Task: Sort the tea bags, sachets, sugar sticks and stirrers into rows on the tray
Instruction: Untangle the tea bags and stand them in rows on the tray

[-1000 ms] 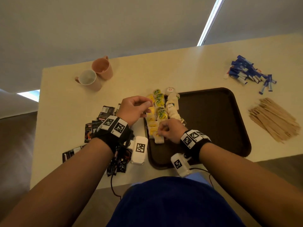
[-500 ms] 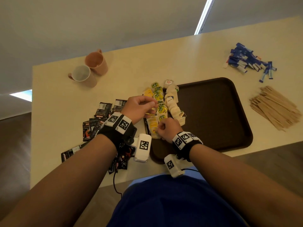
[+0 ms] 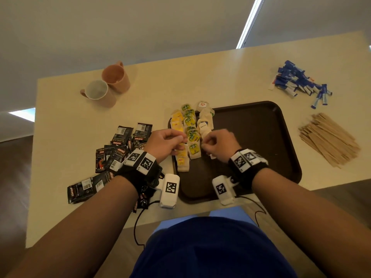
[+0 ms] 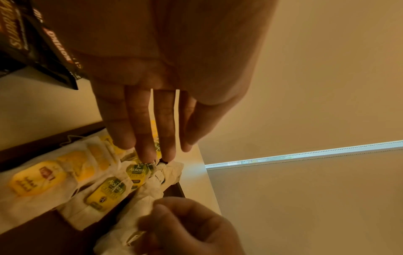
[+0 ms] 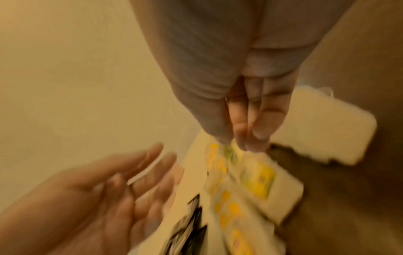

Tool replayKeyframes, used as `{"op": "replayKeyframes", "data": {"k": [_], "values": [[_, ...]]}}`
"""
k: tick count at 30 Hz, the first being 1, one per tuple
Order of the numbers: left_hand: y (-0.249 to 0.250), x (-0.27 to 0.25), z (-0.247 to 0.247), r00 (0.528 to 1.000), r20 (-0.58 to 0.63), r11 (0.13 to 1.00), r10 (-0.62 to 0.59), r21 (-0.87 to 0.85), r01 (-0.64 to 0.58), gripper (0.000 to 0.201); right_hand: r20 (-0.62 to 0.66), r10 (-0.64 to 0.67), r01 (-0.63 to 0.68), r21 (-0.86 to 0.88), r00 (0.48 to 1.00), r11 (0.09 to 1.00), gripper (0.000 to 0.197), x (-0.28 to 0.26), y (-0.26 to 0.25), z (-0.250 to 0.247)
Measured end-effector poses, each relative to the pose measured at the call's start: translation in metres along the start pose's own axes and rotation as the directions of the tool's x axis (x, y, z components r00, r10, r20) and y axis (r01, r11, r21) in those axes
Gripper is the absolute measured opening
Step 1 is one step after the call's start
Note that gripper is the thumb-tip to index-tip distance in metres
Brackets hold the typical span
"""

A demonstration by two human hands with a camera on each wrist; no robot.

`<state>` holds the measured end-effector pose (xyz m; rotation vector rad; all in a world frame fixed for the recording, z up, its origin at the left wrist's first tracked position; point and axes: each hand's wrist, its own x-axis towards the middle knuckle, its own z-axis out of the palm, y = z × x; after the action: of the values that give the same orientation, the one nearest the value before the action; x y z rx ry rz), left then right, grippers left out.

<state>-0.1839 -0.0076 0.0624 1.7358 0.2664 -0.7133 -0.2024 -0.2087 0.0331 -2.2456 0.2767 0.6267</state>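
Note:
Tea bags (image 3: 190, 135) lie in three short rows on the left end of the dark brown tray (image 3: 251, 137): yellow tags, green-yellow tags (image 4: 109, 193), plain white. My left hand (image 3: 183, 138) hovers over the yellow and green rows. Its fingers (image 4: 141, 138) are straight, the tips touching the green-tagged bags. My right hand (image 3: 204, 144) is curled over the near end of the white row and pinches a white tea bag (image 4: 130, 224). The right wrist view is blurred; there my right hand (image 5: 240, 141) has its fingertips pressed together.
Black coffee sachets (image 3: 120, 149) are scattered on the table left of the tray. Blue sugar sticks (image 3: 297, 81) lie at the far right, with a pile of wooden stirrers (image 3: 329, 139) nearer. Two pink cups (image 3: 108, 85) stand at the far left. The table's front edge is close to my body.
My right hand has shifted right, from the near end of the yellow-tagged row to the white row. My left hand has stayed by the rows with its fingers now straighter.

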Motion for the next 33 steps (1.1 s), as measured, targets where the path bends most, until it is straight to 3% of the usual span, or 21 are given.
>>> {"op": "replayKeyframes", "data": {"k": [3,6,8,16,24,33], "values": [[-0.001,0.0,0.004,1.0,-0.01,1.0,-0.009,0.001,0.009,0.014,-0.036,-0.031,0.025,-0.137,0.999,0.99,0.05,0.01,0.017,-0.026],[-0.001,0.0,0.009,0.999,-0.025,1.0,-0.023,-0.02,0.023,0.013,0.113,0.052,-0.02,-0.272,0.992,0.962,0.1,0.021,0.036,-0.026],[-0.001,0.0,0.012,0.999,-0.037,0.999,-0.036,-0.034,0.035,0.013,0.169,0.054,0.009,-0.351,0.984,0.936,0.112,0.029,0.043,-0.019],[-0.005,-0.003,0.021,0.994,-0.093,0.997,-0.049,-0.066,0.043,0.014,0.184,-0.038,0.091,-0.291,0.982,0.952,0.104,0.057,0.042,-0.012],[-0.006,-0.004,0.024,0.988,-0.128,0.994,-0.084,-0.074,0.075,0.016,0.166,-0.054,0.09,-0.223,0.985,0.971,0.056,0.063,0.044,-0.018],[-0.004,-0.001,0.023,0.988,-0.128,0.994,-0.084,-0.08,0.075,0.015,0.161,-0.069,0.087,-0.104,0.984,0.991,0.054,0.069,0.043,-0.016]]}}
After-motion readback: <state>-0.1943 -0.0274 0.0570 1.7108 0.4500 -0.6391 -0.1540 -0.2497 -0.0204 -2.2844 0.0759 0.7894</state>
